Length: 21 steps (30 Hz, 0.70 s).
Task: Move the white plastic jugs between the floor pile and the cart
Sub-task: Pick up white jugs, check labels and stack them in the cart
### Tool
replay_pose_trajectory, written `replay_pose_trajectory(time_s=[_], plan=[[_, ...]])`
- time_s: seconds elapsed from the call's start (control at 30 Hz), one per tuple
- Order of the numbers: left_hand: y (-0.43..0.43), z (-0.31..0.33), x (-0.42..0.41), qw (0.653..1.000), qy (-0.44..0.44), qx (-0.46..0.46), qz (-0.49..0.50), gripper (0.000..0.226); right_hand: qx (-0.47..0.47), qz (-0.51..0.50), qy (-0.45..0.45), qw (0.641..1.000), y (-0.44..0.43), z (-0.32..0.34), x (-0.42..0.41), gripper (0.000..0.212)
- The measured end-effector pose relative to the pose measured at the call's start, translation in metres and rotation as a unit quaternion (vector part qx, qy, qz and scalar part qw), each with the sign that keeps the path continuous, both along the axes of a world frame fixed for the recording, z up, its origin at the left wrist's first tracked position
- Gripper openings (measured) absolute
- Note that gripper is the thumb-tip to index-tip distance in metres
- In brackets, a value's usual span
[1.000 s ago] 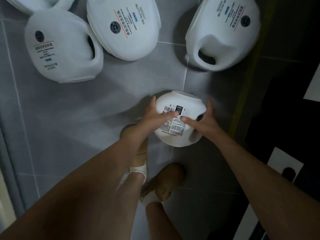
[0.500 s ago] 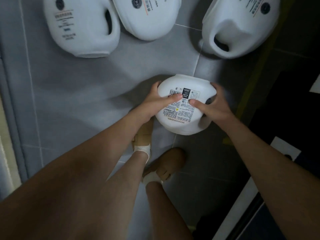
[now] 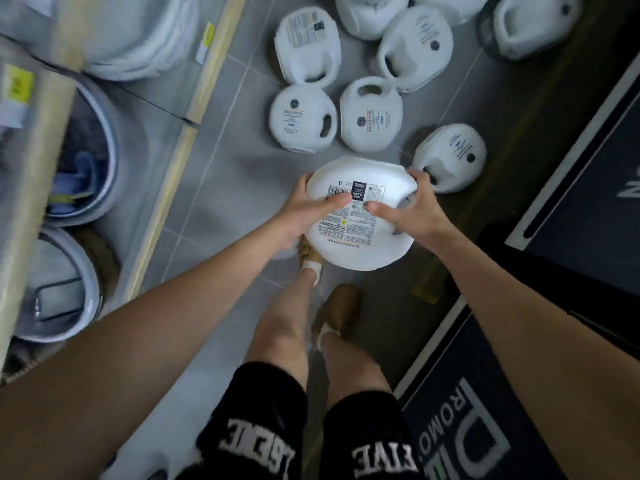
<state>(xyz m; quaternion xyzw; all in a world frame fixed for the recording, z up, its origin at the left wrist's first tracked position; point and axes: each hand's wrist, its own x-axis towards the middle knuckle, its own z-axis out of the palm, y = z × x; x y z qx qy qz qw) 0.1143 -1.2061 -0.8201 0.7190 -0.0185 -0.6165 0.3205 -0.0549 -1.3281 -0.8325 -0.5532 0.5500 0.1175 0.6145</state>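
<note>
Left hand (image 3: 304,209) and right hand (image 3: 412,209) clamped on one white jug (image 3: 360,216), held over the floor (image 3: 221,188).
Smooth sides, thumbs only on the label: likely to slip, dropping onto the pile (image 3: 370,112) or a shoe (image 3: 341,308).

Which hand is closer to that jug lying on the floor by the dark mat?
Right. The right hand grips the held jug just beside the floor jug; the left hand is across it.

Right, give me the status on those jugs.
Done: cannot tell, no cart load identifiable. In hand: one white jug gripped between the left hand and right hand, lifted above the feet. Left: at least seven jugs lie on the floor tiles.
</note>
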Motion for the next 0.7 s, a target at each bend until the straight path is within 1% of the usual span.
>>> replay_pose_trajectory(time_s=[0.07,0.17,0.2,0.27,0.33,0.5,0.57,0.6,0.63,0.67,0.7], plan=[[0.016,0.049,0.009,0.999,-0.027,-0.013,0.017,0.073,-0.008,0.019,-0.021,1.000,0.007,0.047,0.013,0.105],[0.048,0.118,0.015,0.995,-0.052,-0.049,0.065,0.076,-0.042,0.076,-0.044,0.995,0.022,0.111,0.031,0.093],[0.061,0.140,0.014,0.993,-0.064,-0.060,0.080,0.075,-0.051,0.100,-0.050,0.992,0.029,0.135,0.037,0.095],[0.090,0.183,0.008,0.986,-0.089,-0.083,0.115,0.073,-0.070,0.147,-0.069,0.984,0.044,0.178,0.047,0.105],[0.123,0.215,0.001,0.975,-0.115,-0.108,0.158,0.070,-0.087,0.201,-0.099,0.971,0.059,0.217,0.055,0.109],[0.212,0.288,-0.015,0.933,-0.171,-0.164,0.271,0.063,-0.122,0.335,-0.140,0.924,0.113,0.308,0.088,0.099],[0.253,0.312,-0.017,0.916,-0.183,-0.174,0.311,0.069,-0.134,0.383,-0.166,0.899,0.145,0.336,0.106,0.094],[0.275,0.322,-0.018,0.910,-0.190,-0.172,0.327,0.078,-0.136,0.409,-0.175,0.885,0.165,0.350,0.114,0.094],[0.297,0.333,-0.019,0.904,-0.201,-0.168,0.339,0.088,-0.138,0.438,-0.184,0.869,0.185,0.362,0.122,0.098],[0.319,0.341,-0.019,0.898,-0.213,-0.160,0.351,0.090,-0.140,0.465,-0.195,0.852,0.206,0.375,0.128,0.104],[0.342,0.348,-0.021,0.890,-0.227,-0.161,0.362,0.085,-0.140,0.490,-0.206,0.835,0.228,0.387,0.135,0.112]])
